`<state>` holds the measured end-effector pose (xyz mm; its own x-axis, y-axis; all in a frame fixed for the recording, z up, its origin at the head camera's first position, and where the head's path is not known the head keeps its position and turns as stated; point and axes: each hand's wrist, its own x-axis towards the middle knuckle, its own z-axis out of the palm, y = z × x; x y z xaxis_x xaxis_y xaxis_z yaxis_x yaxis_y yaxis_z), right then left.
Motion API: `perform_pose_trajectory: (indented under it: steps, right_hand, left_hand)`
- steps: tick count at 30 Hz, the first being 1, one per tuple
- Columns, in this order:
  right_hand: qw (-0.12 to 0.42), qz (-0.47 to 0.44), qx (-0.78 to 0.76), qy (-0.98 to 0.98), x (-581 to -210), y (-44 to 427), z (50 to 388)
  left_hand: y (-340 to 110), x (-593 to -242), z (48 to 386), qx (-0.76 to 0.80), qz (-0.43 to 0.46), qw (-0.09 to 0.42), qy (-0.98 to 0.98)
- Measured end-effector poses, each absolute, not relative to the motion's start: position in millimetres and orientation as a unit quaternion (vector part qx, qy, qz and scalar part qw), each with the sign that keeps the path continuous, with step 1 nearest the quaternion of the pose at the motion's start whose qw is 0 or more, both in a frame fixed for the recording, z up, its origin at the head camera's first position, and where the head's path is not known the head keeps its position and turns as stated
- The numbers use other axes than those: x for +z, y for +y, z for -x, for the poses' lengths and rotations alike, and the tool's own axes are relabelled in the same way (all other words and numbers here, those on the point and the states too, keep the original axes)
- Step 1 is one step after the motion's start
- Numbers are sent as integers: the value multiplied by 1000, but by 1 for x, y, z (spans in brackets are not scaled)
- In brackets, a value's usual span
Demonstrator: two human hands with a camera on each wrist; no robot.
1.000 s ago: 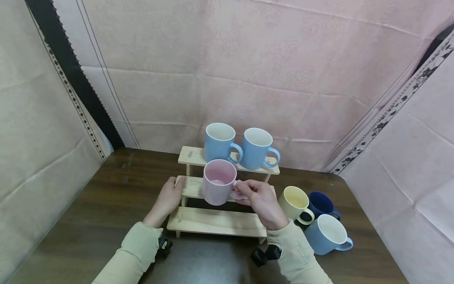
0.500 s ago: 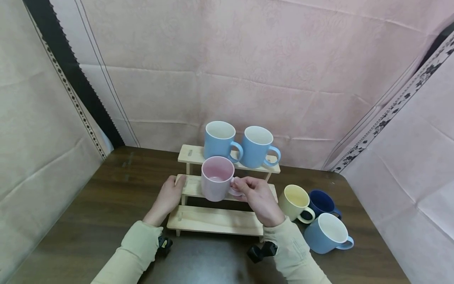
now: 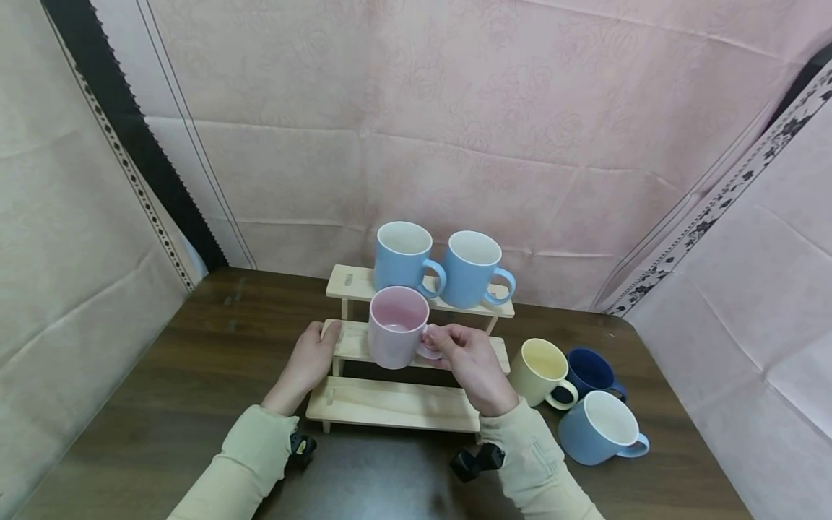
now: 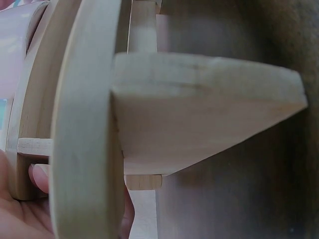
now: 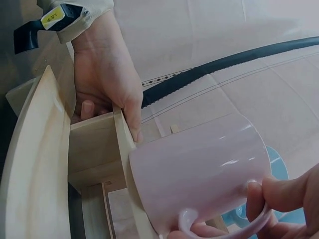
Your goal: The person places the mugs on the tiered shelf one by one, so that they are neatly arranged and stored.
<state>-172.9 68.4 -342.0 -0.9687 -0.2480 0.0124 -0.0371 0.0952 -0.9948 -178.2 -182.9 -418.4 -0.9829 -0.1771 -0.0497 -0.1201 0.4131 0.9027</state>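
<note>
A: Where is the pink mug (image 3: 393, 347), and what has hold of it?

B: Upright at the middle tier (image 3: 354, 341) of the wooden stand, its base seeming to rest on the wood; the right hand (image 3: 471, 368) pinches its handle (image 5: 246, 230) between thumb and fingers, a grip that probably keeps it level and leaves the body untouched.

A: And the left hand (image 3: 308, 365)?

B: Apart from the right; it grips the left end of that same tier, thumb above and fingers curled beneath; I take it this steadies the stand against any nudge from the mug.

A: What lies around them?

B: Two light blue mugs (image 3: 398, 267) stand side by side on the top tier (image 3: 351, 283), behind and higher, handles both turned right, perhaps for an easy right-handed hold; the bottom tier (image 3: 396, 406) runs in front, the step shape likely letting each row show; to the right, on the desk (image 3: 195, 397), a yellow mug (image 3: 535, 374), a dark blue mug (image 3: 587, 372) and a third light blue mug (image 3: 593, 435) cluster, presumably for easy reach; whether all three touch, I cannot tell.
</note>
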Motion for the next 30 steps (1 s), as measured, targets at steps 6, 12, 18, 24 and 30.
perform_pose_trajectory:
  steps: [6,12,18,24,30]
  right_hand:
    - [73,93,-667,736,-342,68,173]
    - [75,93,-668,735,-341,68,173]
    - [81,98,-653,747,-340,68,174]
    - [82,102,-633,763,-340,69,174]
    - [79,109,-625,769,-339,70,175]
  left_hand:
    - [-182,-417,178,-535,-85,30,-840]
    - [-182,-414,178,-531,-87,37,-842]
    - [-182,-415,179,-533,-90,38,-840]
    - [-182,-417,179,-535,-89,32,-839]
    - [-182,-418,178,-534,-88,29,-840]
